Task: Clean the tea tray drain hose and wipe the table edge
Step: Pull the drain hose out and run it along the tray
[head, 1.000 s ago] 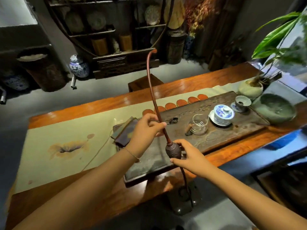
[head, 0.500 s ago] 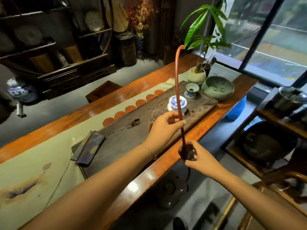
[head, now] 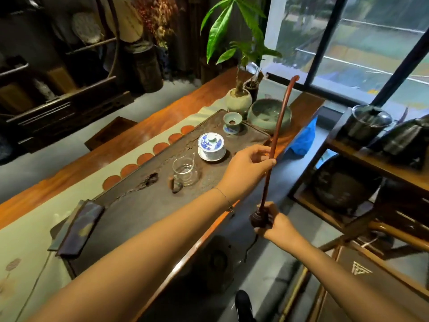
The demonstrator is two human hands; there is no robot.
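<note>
A long reddish-brown drain hose [head: 279, 119] stands nearly upright in the air just off the table's near edge, its top end curving over. My left hand [head: 248, 166] pinches the hose at mid-length. My right hand [head: 271, 223] grips the dark rubber bulb [head: 258, 219] at the hose's lower end. The dark stone tea tray [head: 139, 205] lies on the wooden table [head: 116, 149], to the left of both hands. A folded dark cloth [head: 79, 228] rests on the tray's left end.
On the tray stand a glass pitcher [head: 185, 170], a blue-and-white lidded cup [head: 211, 145] and a small strainer cup [head: 232, 123]. A green bowl [head: 269, 115] and a potted plant [head: 239, 101] sit at the table's far end. A side shelf with kettles [head: 371, 124] stands to the right.
The view has swung right toward the window. Both hands, still on the hose and bulb, now sit off the table's near edge rather than over the tray.
</note>
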